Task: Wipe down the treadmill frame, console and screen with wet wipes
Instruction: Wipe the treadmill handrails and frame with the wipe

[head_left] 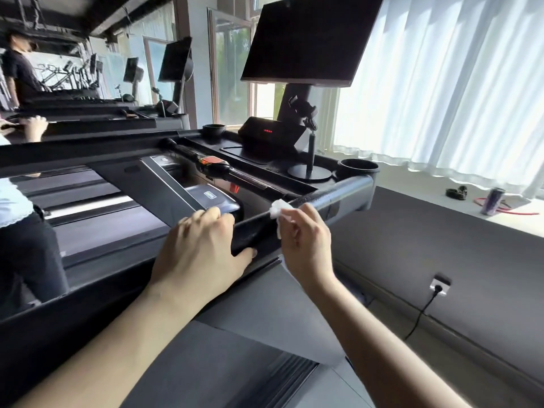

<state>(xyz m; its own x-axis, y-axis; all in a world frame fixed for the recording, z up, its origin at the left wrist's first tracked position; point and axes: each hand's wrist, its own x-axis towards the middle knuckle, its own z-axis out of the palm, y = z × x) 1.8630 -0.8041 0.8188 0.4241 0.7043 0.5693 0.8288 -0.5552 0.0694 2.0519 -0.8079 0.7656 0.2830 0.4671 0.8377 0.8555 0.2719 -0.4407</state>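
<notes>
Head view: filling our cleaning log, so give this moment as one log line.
right hand pinches crumpled white wet wipe on black textured treadmill handrail | left hand grips handrail | black flat screen: untouched

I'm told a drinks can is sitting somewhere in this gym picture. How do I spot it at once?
Start at the white curtains on the right and drop to the pale window ledge below them. Near the picture's right edge the can stands upright on that ledge, between a dark bundle and a thin red cord. It is the only shiny purple cylinder there.
</notes>
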